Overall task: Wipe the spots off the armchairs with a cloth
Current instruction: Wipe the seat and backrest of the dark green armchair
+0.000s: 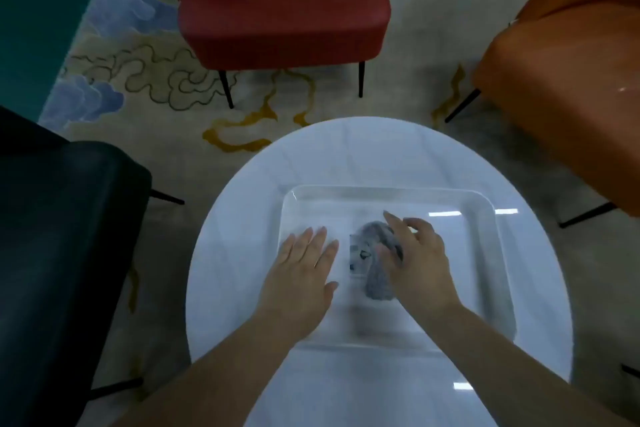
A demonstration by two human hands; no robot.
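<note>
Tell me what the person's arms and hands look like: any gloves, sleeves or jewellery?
Both hands, the left hand and the right hand, are bare, with no gloves. No rings, watch or bracelets show. Both forearms are uncovered down to the bottom of the picture, so no sleeves are in view.

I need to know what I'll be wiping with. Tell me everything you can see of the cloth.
The cloth is grey, soft-looking and bunched into a crumpled lump, with a paler patterned part to its left. It lies inside the clear tray on the round white table. The right hand reaches onto it, fingers spread over its top; motion blur hides any grip.
</note>
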